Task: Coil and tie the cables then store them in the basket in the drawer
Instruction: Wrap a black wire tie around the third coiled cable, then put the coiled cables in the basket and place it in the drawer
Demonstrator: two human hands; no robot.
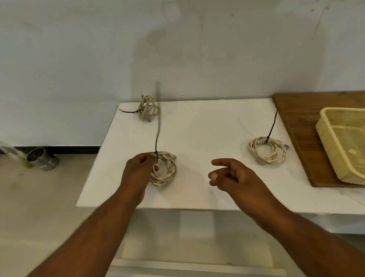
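At the front of the white counter (198, 128), a cream coiled cable (166, 171) is clamped in the grip of the left hand (139, 168) at its black tie (156, 137). The grip of the right hand (232, 175) is spread apart and nothing is held. Farther right a second tied coil (267, 150) is seen near a cream plastic mesh basket (351, 144). A third coil (148, 106) is laid at the far left corner.

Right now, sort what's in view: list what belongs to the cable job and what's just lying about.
Job: near coil, gripped by the left hand; far coil; right coil; basket; right hand, empty.
Lying about: grey cylinder on the floor; wooden board under the basket.
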